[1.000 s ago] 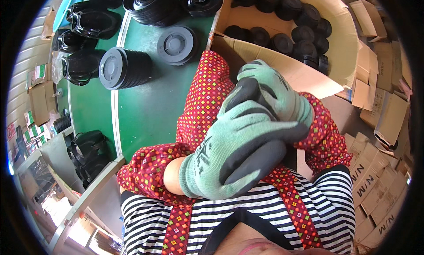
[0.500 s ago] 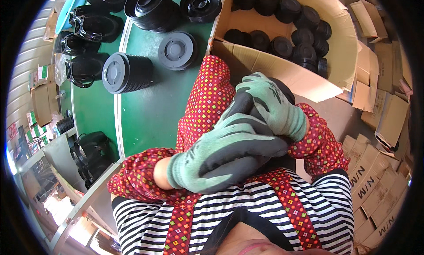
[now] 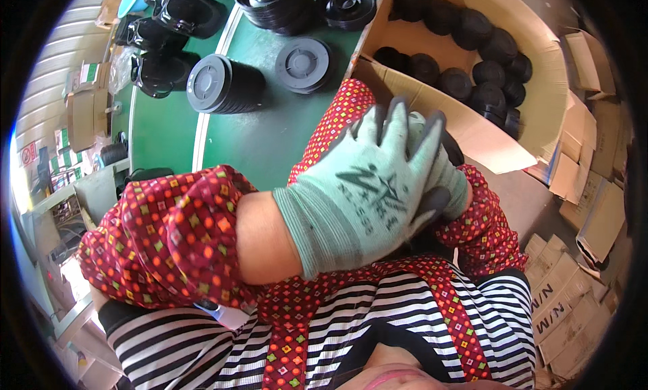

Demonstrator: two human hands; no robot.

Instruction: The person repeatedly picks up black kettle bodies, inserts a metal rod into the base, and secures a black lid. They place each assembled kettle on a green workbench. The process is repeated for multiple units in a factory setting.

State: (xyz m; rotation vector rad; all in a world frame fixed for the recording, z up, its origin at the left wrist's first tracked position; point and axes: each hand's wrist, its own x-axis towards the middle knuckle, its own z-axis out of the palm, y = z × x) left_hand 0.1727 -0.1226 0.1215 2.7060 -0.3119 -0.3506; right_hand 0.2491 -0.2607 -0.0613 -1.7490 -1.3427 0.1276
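My left hand [image 3: 368, 187], in a mint-green knit glove with dark grey palm and fingertips, lies across my right hand in front of my chest. Its fingers are stretched and spread. Behind it, my right hand [image 3: 456, 181] wears the same kind of glove, and its fingers are mostly covered. A rounded black piece [image 3: 451, 147] shows at the right hand's far side; whether it is held cannot be made out. Beyond the hands, a tall stack of dark grey round discs [image 3: 209, 84] lies tilted on the green table [image 3: 236, 144], beside a shorter disc stack [image 3: 303, 65].
An open cardboard box [image 3: 466, 123] with several black round parts stands at the far right. Glossy black housings [image 3: 189, 13] line the table's far left, with black ringed parts [image 3: 345, 5] at the back. Flattened cartons [image 3: 563, 302] lean at the right.
My left hand has turned from gripping around the right hand to lying over it, back upward, fingers spread. The left forearm has swung further left, and the view has shifted slightly.
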